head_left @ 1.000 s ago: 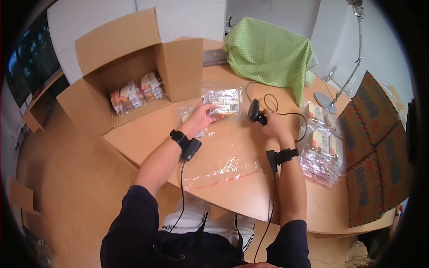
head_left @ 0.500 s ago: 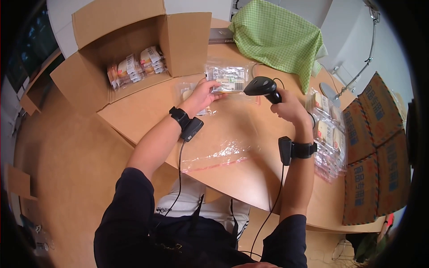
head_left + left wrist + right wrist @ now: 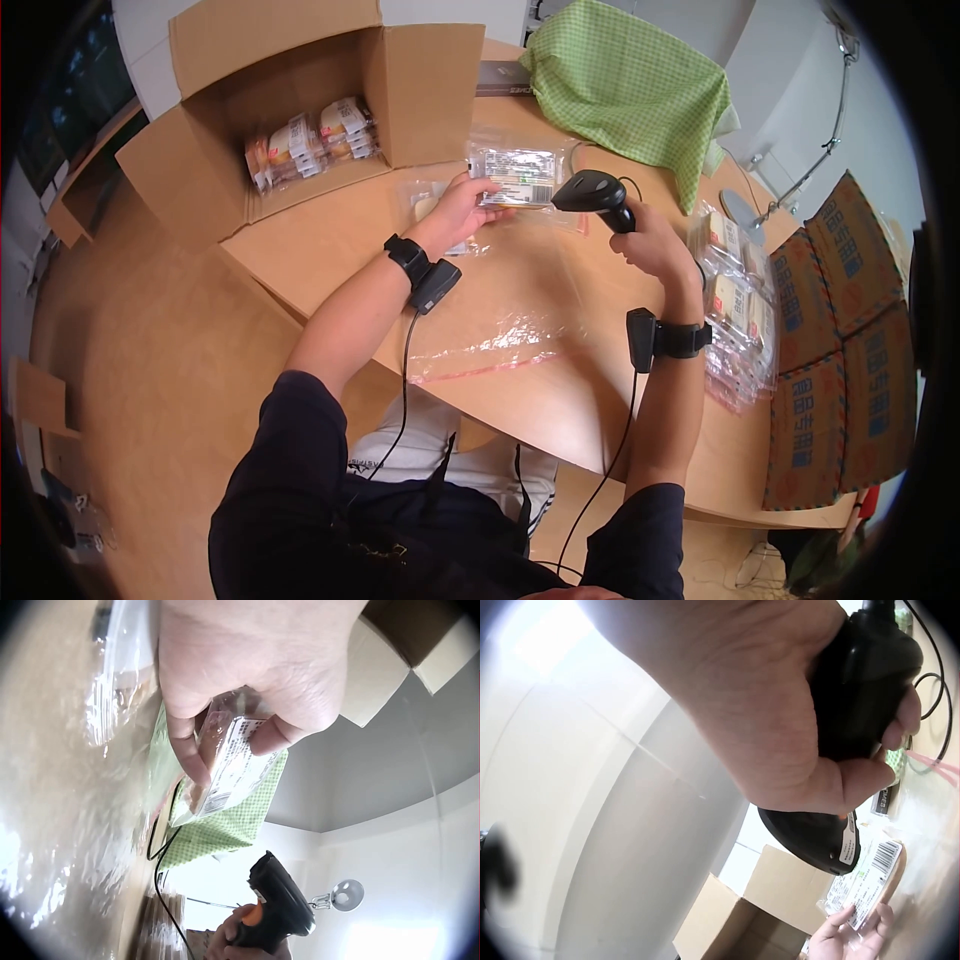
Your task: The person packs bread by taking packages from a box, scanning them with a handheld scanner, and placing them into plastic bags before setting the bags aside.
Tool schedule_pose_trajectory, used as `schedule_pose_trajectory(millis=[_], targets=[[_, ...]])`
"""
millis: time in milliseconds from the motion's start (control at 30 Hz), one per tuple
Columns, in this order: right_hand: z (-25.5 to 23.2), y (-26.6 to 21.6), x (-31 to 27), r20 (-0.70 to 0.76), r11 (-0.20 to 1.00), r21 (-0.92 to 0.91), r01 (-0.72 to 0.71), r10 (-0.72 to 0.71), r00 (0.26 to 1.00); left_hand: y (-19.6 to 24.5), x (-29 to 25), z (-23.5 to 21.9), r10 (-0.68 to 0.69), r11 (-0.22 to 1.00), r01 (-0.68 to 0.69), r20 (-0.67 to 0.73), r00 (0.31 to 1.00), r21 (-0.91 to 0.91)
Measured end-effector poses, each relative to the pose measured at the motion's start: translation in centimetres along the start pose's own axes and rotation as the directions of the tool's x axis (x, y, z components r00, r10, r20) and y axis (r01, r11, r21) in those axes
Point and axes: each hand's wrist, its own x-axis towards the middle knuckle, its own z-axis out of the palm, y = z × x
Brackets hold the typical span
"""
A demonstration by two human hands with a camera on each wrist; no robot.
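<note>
My left hand [image 3: 462, 212] pinches a clear-wrapped bread packet [image 3: 520, 172], thumb on top and fingers beneath. Its printed label with a barcode [image 3: 887, 856] faces up. My right hand [image 3: 658, 243] grips a black handheld barcode scanner [image 3: 592, 190], whose head points left, close beside the barcode end of the packet. In the left wrist view the scanner's orange trigger [image 3: 253, 913] shows near the fingers. A large clear plastic bag [image 3: 490, 335] with a red edge strip lies flat on the table below the hands. Another wrapped packet [image 3: 424, 203] lies partly hidden behind the left hand.
An open cardboard box [image 3: 428, 100] at the back left holds several wrapped breads [image 3: 292, 146]. Bagged breads [image 3: 735, 305] are piled at right, beside a printed cardboard piece [image 3: 838, 350]. A green checked cloth [image 3: 630, 95] covers something behind, near a lamp [image 3: 832, 150].
The right hand has raised the scanner from the table and turned its head toward the packet's barcode. The left hand keeps its hold on the packet. Over the last half second little moved.
</note>
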Motion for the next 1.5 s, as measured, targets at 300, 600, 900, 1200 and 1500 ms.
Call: schedule_pose_trajectory(millis=[300, 600, 900, 1200, 1500], targets=[[3.4, 4.8, 3.4, -0.084, 0.984, -0.166, -0.065, 0.051, 0.995, -0.2, 0.3, -0.4, 0.007, 1.0, -0.007, 0.031, 0.999, -0.007], [6.3, 7.4, 3.7, -0.103, 0.938, -0.346, 0.002, -0.04, 0.994, -0.5, 0.4, -0.4, -0.012, 1.0, 0.012, -0.005, 1.0, 0.021], [6.9, 9.0, 4.0, -0.125, 0.951, -0.294, 0.095, -0.137, 0.983, -0.6, 0.3, -0.1, -0.038, 0.994, 0.038, 0.0, 0.999, 0.099], [6.8, 9.6, 3.9, -0.14, 0.953, -0.3, 0.042, -0.087, 0.986, 0.7, -1.0, 2.4, 0.226, 0.556, -0.417, 0.352, 0.908, 0.719], [5.2, 8.5, 3.4, -0.085, 0.954, -0.298, -0.019, -0.007, 0.996, 6.1, -13.6, 11.9, 0.205, -0.716, -0.629, 0.953, 0.225, 0.302]])
